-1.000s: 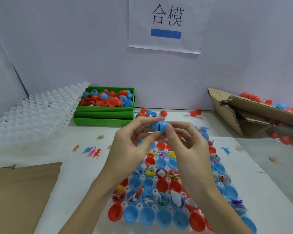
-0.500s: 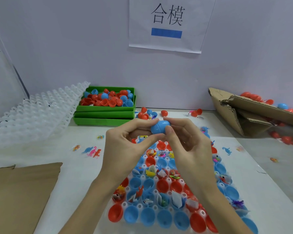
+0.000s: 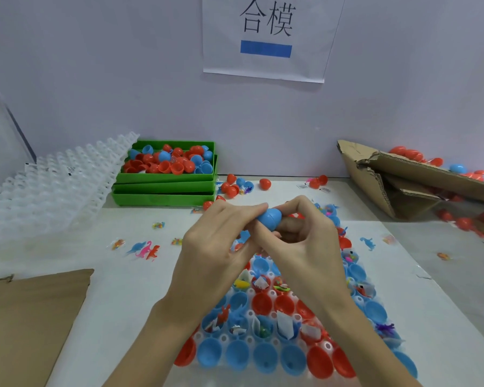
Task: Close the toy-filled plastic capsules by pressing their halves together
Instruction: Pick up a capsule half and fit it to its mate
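Blue capsule point(image 3: 269, 218) light, smooth, slippery thin shell; my left hand point(image 3: 221, 241) and right hand point(image 3: 305, 241) pinch opposite ends, above bench middle.

White table point(image 3: 129, 286) (green trays point(image 3: 162, 188), capsule tray point(image 3: 263, 356), cardboard point(image 3: 20, 325))

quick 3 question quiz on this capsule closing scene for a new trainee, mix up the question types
1. True or false: both hands hold the blue capsule above the tray of open halves.
2. Multiple choice: the loose red and blue halves at the back left sit in A) a green bin B) a cardboard box C) a glass jar.
3. Fill in: the small toy dinosaurs lie on the table to the ____ of the left hand.

Key
1. True: the left hand and the right hand pinch it between fingertips.
2. A
3. left
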`<state>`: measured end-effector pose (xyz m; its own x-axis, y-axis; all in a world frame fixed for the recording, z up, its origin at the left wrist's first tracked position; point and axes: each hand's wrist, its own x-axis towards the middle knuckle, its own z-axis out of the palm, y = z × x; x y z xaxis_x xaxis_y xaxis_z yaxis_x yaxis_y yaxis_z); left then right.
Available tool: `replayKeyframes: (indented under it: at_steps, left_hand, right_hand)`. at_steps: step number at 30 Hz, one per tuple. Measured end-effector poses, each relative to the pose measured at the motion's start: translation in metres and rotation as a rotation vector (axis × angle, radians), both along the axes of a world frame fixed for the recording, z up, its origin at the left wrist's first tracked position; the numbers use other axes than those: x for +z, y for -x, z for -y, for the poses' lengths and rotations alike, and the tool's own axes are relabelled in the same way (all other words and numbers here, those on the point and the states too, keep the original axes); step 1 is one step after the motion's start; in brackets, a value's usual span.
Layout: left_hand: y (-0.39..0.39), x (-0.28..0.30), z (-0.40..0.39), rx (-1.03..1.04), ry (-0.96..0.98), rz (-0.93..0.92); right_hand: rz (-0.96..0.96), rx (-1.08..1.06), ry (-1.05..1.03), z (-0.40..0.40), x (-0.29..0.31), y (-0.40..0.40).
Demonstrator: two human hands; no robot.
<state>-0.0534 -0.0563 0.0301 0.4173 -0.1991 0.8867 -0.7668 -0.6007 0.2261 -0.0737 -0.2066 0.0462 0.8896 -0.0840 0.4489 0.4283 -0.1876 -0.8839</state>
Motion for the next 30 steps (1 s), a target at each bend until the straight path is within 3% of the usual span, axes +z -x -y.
replayKeyframes:
  at_steps: [8,17,30]
  left_hand:
    - [0.000,0.003,0.003,-0.044,0.057,-0.072]
    - [0.004,-0.002,0.010,-0.057,0.271,-0.067]
    - [0.008,-0.003,0.017,-0.025,0.274,-0.124]
  right_hand:
    - [0.036,-0.038,0.041,-0.002,0.002,0.003]
    - [0.248,-0.184,0.104,-0.012,0.000,0.006]
    - [0.271,-0.139,0.275,-0.005,0.000,0.005]
